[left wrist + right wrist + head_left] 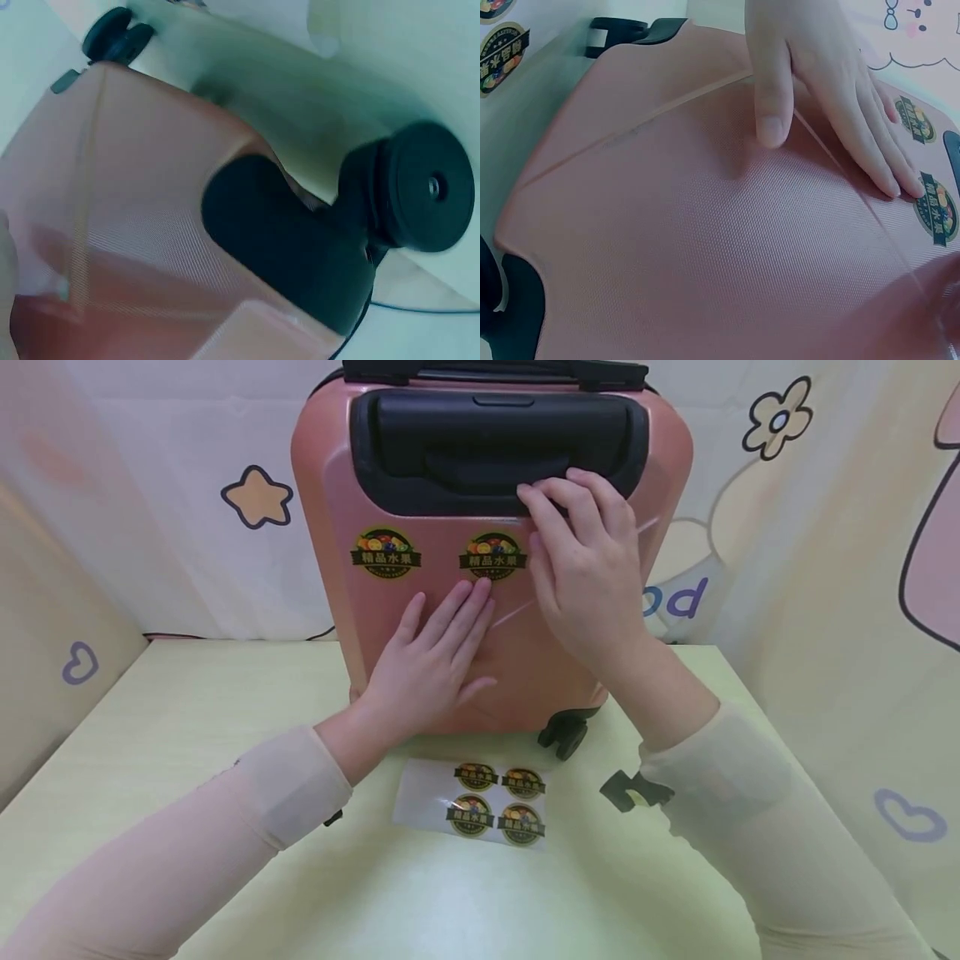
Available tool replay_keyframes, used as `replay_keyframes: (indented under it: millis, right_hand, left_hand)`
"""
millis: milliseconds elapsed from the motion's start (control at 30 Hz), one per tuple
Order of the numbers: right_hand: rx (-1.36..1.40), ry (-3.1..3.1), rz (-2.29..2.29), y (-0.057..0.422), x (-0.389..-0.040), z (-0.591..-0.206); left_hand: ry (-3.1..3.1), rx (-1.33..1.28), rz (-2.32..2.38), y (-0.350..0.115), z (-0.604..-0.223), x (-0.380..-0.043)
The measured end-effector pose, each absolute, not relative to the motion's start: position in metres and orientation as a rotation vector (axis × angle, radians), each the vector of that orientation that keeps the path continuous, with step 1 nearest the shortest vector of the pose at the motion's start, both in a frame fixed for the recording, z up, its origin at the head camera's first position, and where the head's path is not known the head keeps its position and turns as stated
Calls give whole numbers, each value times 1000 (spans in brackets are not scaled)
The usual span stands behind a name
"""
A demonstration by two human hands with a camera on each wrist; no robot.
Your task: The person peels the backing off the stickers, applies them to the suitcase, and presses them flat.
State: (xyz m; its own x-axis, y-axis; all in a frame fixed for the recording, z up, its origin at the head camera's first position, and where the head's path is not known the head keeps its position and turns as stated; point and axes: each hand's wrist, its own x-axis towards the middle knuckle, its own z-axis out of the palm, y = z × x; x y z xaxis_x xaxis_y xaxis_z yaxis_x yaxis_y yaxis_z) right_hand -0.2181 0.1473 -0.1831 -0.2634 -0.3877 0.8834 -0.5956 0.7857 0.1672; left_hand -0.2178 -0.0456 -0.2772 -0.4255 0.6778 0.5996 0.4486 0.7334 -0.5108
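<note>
A pink hard-shell suitcase [517, 668] stands upright on the table. Two round fruit-label stickers are on its front: a left one [386, 553] and a right one [492, 557]. My left hand [431, 668] lies against the shell, fingers straight, fingertips at the lower edge of the right sticker; the right wrist view shows this left hand [832, 90] too. My right hand [588, 552] is just right of that sticker, its bent fingers reaching the lower edge of the black handle panel [487, 452]. Nothing is visible in its grasp.
On the table [300, 893] before the suitcase lies a backing sheet [423, 797] with several more fruit stickers. A black caster wheel [566, 735] shows at the suitcase's lower right; the left wrist view shows another caster wheel [431, 187] close up. Patterned cloth [180, 460] hangs behind.
</note>
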Motion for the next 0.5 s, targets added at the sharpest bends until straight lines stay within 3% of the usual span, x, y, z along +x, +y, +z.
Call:
replay_keyframes:
  millis: [300,500]
  right_hand:
    - [806,-1884,182,153,-216,-186]
    - [1002,-1943,227,161,-200,-210]
  left_hand:
    - [-2033,-1097,199,-47,-299,-200]
    - [-2006,-1231,-37,-54,-315,-189]
